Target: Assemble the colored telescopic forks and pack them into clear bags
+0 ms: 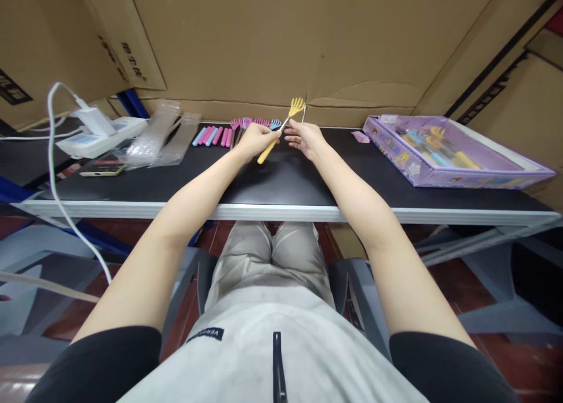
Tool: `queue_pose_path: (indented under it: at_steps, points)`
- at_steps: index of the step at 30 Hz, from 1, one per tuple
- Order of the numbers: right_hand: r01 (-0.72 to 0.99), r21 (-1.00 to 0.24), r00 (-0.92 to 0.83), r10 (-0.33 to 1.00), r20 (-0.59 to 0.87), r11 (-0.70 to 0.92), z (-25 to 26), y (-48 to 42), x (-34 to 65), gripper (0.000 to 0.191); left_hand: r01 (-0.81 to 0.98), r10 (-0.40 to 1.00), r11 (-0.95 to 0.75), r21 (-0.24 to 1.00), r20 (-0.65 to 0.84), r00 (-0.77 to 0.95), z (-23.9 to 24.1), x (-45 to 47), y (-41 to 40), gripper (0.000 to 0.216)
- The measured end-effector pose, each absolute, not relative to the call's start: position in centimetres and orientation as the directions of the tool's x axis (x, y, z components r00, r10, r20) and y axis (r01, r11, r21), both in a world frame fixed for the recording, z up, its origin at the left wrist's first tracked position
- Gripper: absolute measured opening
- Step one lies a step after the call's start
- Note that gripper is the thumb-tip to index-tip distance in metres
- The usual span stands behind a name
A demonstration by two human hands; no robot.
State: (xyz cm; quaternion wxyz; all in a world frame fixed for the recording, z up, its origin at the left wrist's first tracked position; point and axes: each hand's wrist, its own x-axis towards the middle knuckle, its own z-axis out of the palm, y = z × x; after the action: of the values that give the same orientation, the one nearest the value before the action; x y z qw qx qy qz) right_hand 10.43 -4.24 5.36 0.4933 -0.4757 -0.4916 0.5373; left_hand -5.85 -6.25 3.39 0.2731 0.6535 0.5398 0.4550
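Note:
My left hand (257,140) is closed around a yellow back scratcher (266,152), near where its handle meets the thin metal shaft. The scratcher is tilted, its claw-shaped yellow head (297,106) up and to the right. Beside the shaft, just below the head, is my right hand (307,139), fingers loosely bent and apart; whether its thumb touches the shaft is hard to tell. A thin white strip (304,112) shows just behind the right hand. Behind my left hand lie several pink and blue back scratchers (215,136), partly hidden by it.
At right stands a purple display box (466,177) holding several back scratchers, with a small pink card (360,136) near it. Clear plastic bags (153,136), a phone-like object (103,168) and a white power strip (116,134) with a cable lie left. Cardboard (281,45) walls the black table's back.

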Motion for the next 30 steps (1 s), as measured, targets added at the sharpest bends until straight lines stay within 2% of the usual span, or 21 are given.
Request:
queue_pose_path:
  at_steps: [5, 9, 14, 18, 24, 30]
  points:
    - [0.038, -0.999, -0.117, 0.993, -0.026, -0.022, 5.6, -5.4, 10.1, 0.019, 0.377, 0.963, -0.185, 0.908, 0.243, -0.113, 3.0, -5.8, -5.6, 0.030]
    - [0.080, -0.997, -0.169, 0.986, -0.002, 0.011, 5.4, -5.9, 9.7, 0.018, 0.366, 0.967, -0.153, 0.918, 0.215, -0.135, 2.9, -5.9, -5.6, 0.037]
    - [0.094, -0.995, -0.205, 0.979, 0.011, 0.030, 5.1, -6.0, 9.3, 0.016, 0.439, 0.976, -0.176, 0.881, 0.215, -0.039, 2.7, -6.0, -5.6, 0.042]
    - [0.115, -0.993, -0.182, 0.983, 0.013, 0.034, 4.8, -5.9, 9.2, 0.019, 0.436, 0.984, -0.175, 0.883, 0.177, 0.036, 2.4, -6.0, -5.5, 0.036]
    - [0.163, -0.987, -0.159, 0.987, -0.028, -0.001, 4.0, -5.8, 9.1, 0.025, 0.458, 0.990, -0.098, 0.883, 0.038, 0.139, 2.5, -5.7, -5.9, 0.035]
    - [0.222, -0.974, -0.113, 0.993, 0.020, 0.045, 3.8, -5.7, 9.0, 0.028, 0.503, 0.969, -0.135, 0.853, 0.008, 0.247, 2.8, -5.6, -6.1, 0.023]
